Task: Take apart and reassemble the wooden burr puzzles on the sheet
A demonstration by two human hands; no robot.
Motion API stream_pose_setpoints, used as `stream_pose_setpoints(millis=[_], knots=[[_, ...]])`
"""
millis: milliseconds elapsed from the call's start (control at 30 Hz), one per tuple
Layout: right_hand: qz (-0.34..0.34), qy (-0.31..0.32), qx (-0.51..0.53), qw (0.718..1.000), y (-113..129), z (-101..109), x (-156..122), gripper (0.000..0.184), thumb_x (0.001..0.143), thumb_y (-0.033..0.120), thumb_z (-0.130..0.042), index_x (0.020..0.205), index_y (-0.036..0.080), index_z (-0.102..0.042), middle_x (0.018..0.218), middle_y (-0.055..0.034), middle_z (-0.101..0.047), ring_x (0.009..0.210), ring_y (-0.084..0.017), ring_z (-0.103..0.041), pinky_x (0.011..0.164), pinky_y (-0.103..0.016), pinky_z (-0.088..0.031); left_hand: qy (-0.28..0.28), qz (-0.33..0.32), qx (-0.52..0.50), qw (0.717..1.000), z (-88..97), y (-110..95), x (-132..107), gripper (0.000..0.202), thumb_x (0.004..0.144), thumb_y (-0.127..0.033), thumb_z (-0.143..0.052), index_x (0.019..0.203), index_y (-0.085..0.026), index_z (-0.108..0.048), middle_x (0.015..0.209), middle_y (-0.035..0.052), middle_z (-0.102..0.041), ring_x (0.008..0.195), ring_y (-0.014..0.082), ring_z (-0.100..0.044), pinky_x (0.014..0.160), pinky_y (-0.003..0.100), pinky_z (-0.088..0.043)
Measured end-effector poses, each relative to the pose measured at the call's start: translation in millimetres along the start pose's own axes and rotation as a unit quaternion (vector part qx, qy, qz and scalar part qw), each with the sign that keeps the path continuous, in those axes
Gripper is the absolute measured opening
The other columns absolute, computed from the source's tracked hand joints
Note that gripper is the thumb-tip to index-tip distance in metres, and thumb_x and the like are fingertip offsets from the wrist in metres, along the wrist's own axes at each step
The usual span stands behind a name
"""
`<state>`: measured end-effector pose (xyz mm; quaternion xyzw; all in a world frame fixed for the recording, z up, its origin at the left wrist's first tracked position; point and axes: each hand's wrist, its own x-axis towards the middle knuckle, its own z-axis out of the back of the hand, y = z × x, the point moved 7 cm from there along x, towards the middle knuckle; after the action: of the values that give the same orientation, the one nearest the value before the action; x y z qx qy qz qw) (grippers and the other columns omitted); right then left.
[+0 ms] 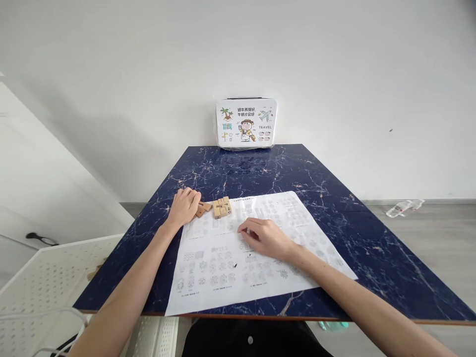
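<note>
The white case [246, 124] at the far end of the counter [245, 173] carries the clearest writing: two lines of dark Chinese characters, 奶牛养得好, above 牛奶才会好, at the top centre of its face. On the right of that face, below a printed airplane [265, 115], stands the word TRAVEL in capitals. Smaller lettering around the cartoon figure [246, 131] is too tiny to read. The white sheet [230, 295] bears a heading and several captions, all too faint to make out. Dark marks on the side of the wooden block cluster [222, 207] are likewise illegible.
</note>
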<state>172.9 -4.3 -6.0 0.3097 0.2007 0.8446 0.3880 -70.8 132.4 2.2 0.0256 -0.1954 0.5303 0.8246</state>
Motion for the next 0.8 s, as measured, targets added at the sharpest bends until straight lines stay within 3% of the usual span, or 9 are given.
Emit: stream_pose_setpoints(millis=[267,400,533,800], knots=[[0.009,-0.002,0.005,1.000,0.2,-0.1,-0.5,0.020,0.103,0.019,-0.050,0.108,0.019,-0.070,0.101,-0.0067,-0.075,0.068,-0.014,-0.062,0.063,-0.029,-0.047,-0.019,0.024,0.031,0.999,6.9,-5.5,-2.4,0.055,0.108,-0.043,-0.024,0.073,-0.021,-0.059,0.091,0.0123,-0.070,0.091,0.0297,-0.063,0.088,0.043,-0.045],[0.010,-0.005,0.004,1.000,1.3,1.1,-0.1,0.020,0.103,0.019,-0.050,0.108,0.019,-0.070,0.101,-0.0066,-0.075,0.068,-0.014,-0.062,0.064,-0.029,-0.047,-0.043,0.027,0.048,0.998,12.7,-9.2,-6.3,0.059,0.110,-0.046,-0.023,0.070,-0.021,-0.058,0.085,0.0112,-0.073,0.085,0.0267,-0.068,0.079,0.036,-0.046],[0.010,-0.003,0.003,1.000,1.1,0.9,-0.2,0.020,0.103,0.019,-0.050,0.107,0.019,-0.070,0.102,-0.0070,-0.076,0.068,-0.014,-0.062,0.064,-0.029,-0.048,-0.025,0.081,0.062,0.994,13.1,-5.9,-9.4,0.068,0.110,-0.053,-0.020,0.067,-0.020,-0.062,0.076,0.0122,-0.074,0.076,0.0277,-0.071,0.063,0.033,-0.040],[0.012,0.000,0.002,1.000,1.6,0.3,-0.6,0.021,0.104,0.019,-0.049,0.109,0.018,-0.070,0.104,-0.0073,-0.076,0.068,-0.014,-0.063,0.063,-0.029,-0.048,-0.041,0.121,0.125,0.984,19.6,-8.7,-10.7,0.074,0.109,-0.051,-0.021,0.070,-0.015,-0.073,0.068,0.0152,-0.073,0.070,0.0288,-0.072,0.058,0.030,-0.033]])
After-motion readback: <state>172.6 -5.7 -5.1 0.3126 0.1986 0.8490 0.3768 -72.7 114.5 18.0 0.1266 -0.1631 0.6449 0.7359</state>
